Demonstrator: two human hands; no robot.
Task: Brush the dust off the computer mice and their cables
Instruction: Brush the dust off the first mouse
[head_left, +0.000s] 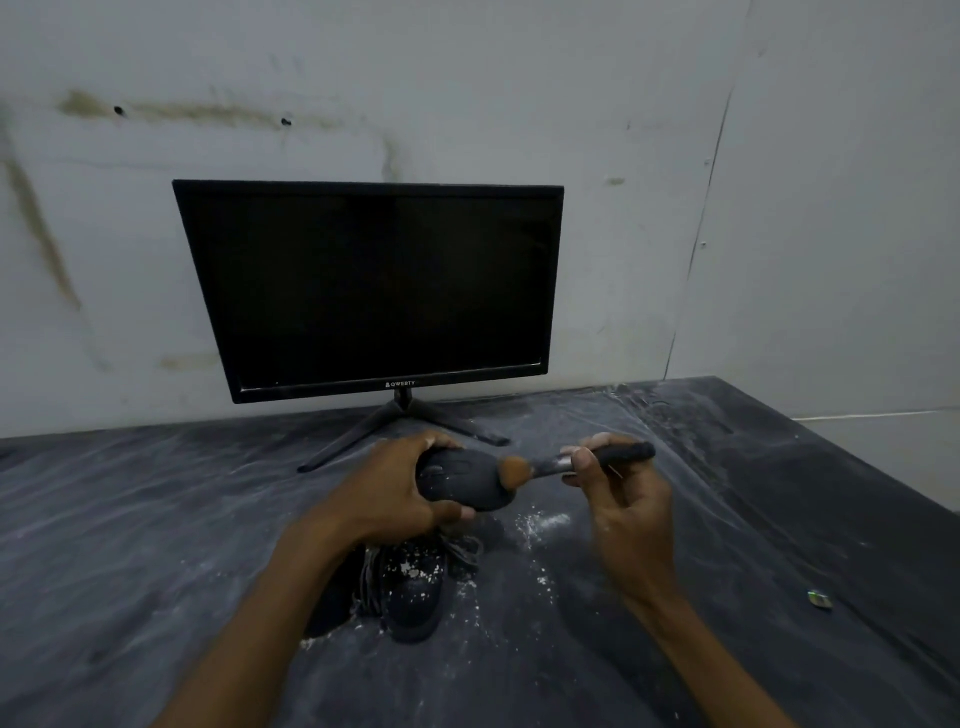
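My left hand grips a black computer mouse, lifted above the table in front of the monitor. My right hand holds a small brush by its dark handle, with the brown bristles touching the right end of that mouse. Below my left hand, a second black mouse lies on the table, speckled with white dust, beside a bundle of dark cable. White dust is scattered on the table around them.
A black monitor on a three-legged stand sits at the back against the wall. The table is covered in dark, dusty plastic sheeting. A small shiny object lies at the right. The table's right edge runs diagonally.
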